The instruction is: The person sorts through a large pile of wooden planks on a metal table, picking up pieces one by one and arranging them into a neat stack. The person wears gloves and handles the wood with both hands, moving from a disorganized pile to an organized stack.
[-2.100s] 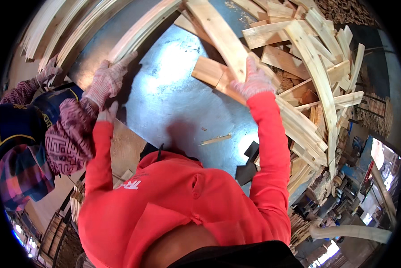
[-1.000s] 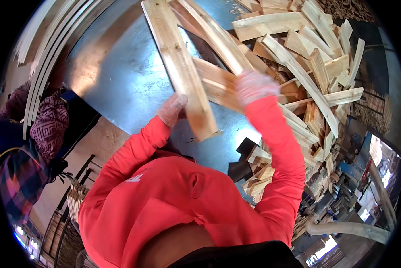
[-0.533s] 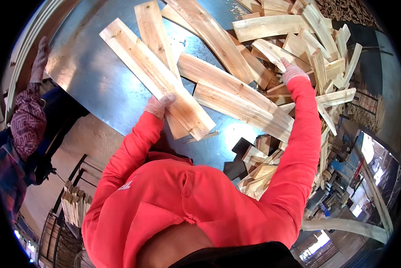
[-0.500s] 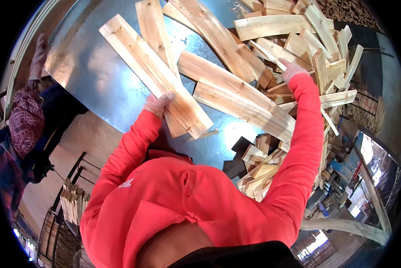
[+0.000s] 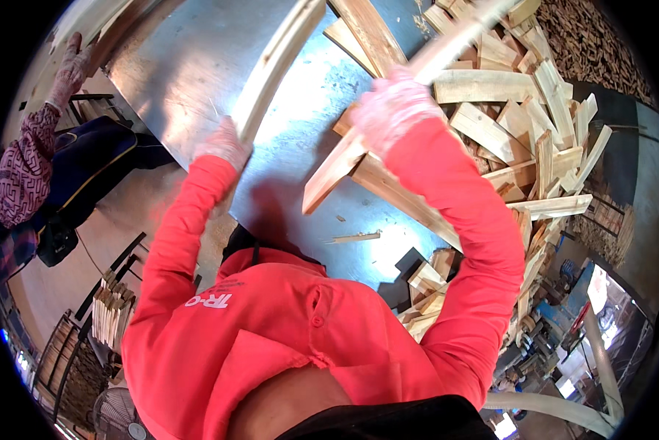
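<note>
My left hand (image 5: 225, 143), in a white glove, is closed around a long pale board (image 5: 278, 66). That board stands tilted on its narrow edge over the left side of the metal table (image 5: 197, 88). Nearer the middle, my gloved right hand (image 5: 397, 106) grips another board (image 5: 334, 172). It slants from the lower left up to the far right, and its far end is smeared by motion. Beneath my right hand and forearm lies a wooden board (image 5: 406, 198), partly covered. One more board (image 5: 370, 33) rests at the table's far side.
A heap of loose wood pieces (image 5: 491, 132) fills the right side. More offcuts (image 5: 428, 286) lie close to my right elbow. A thin sliver (image 5: 355, 237) is on the table. At the far left a co-worker's gloved hand (image 5: 71, 70) reaches to the table's edge. A fan (image 5: 118, 414) stands lower left.
My left hand has drawn its board left and tipped it onto its edge. My right hand has come back from the heap to the middle with a board in it.
</note>
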{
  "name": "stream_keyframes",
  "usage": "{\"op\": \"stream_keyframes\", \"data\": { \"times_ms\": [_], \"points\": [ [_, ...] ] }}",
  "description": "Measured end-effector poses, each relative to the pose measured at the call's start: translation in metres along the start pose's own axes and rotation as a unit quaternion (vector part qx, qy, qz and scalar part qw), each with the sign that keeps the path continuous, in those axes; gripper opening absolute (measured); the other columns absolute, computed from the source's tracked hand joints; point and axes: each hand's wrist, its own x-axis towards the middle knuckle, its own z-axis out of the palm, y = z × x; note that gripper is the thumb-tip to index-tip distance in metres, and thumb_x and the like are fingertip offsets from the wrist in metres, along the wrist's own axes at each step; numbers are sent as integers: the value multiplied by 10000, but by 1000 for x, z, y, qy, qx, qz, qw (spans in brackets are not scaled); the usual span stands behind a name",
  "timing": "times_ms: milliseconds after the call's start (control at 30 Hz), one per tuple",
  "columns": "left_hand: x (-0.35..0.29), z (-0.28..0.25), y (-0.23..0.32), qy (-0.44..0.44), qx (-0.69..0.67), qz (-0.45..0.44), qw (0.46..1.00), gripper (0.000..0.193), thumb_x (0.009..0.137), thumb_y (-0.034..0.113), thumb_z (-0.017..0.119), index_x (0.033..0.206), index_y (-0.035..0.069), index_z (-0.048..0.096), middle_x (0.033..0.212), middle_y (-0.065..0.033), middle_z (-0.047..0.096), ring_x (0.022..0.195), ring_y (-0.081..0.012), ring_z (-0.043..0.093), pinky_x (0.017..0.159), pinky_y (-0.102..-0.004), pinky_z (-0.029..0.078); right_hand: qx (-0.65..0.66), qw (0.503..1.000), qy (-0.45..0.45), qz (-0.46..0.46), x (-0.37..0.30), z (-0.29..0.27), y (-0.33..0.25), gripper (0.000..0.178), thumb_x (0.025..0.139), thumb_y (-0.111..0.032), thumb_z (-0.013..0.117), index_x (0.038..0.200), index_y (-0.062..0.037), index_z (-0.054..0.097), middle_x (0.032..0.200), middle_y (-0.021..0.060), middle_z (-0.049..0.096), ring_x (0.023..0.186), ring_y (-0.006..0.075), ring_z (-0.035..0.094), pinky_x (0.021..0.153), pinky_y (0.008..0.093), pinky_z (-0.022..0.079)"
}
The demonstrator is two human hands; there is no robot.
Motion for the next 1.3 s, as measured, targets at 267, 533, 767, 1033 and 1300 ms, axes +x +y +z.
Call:
{"op": "stream_keyframes", "data": {
  "times_ms": [267,533,767,1033,1300],
  "points": [
    [-17,44,6,30,-155,78,984,421,859,297,596,1175,47,475,1012,-231,652,926,-448,632,853,-478,489,-49,962,264,-48,132,-62,-47,143,790,-258,662,808,-146,750,880,21,675,927,200,615,984,435,395],
    [-39,31,12,-31,-124,9,992,393,841,253,639,1105,34,447,996,-197,655,876,-416,641,763,-514,493,77,978,170,-89,223,-109,-49,206,836,-258,649,1026,-267,729,1066,42,683,1057,225,606,1006,405,393],
    [-35,56,-11,11,-134,26,991,457,825,325,649,1172,102,453,901,-167,658,816,-413,644,694,-499,496,471,767,371,227,155,75,24,652,766,-408,729,1281,-71,514,1233,161,591,1178,301,538,1037,404,381],
    [-25,20,-14,-62,-196,54,977,553,801,351,702,1183,2,506,1024,-250,649,940,-423,633,800,-441,502,417,823,39,384,77,215,56,1232,582,-433,876,1529,-170,134,1442,244,401,1282,363,477,1046,405,417],
    [-17,-10,-2,55,-226,169,958,659,789,422,692,1279,34,484,1094,-233,638,1037,-402,605,887,-414,481,627,604,443,213,-21,127,102,999,691,-341,817,1471,-24,280,1365,172,502,1177,273,548,1003,359,444]
  ]
}}
